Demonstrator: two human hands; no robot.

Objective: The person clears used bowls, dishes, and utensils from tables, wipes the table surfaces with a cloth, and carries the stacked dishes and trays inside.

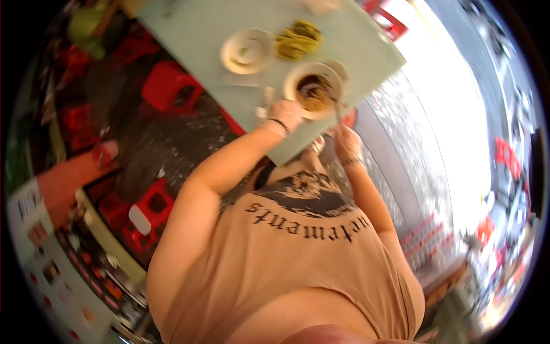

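Observation:
A white bowl with dark sauce and light brown food stands near the corner of the pale green table. My left hand, a dark band at its wrist, grips the bowl's near-left rim. My right hand is closed round a thin utensil, whose far end reaches into the food at the bowl's right side. Behind the bowl shows part of a pale dish. A second white bowl stands farther left, beside a crumpled yellow-green item that I cannot identify.
White tissue-like scraps lie left of the bowl. Red stools stand on the dark floor left of the table. Part of a person in green shows at upper left. A bright street runs along the right.

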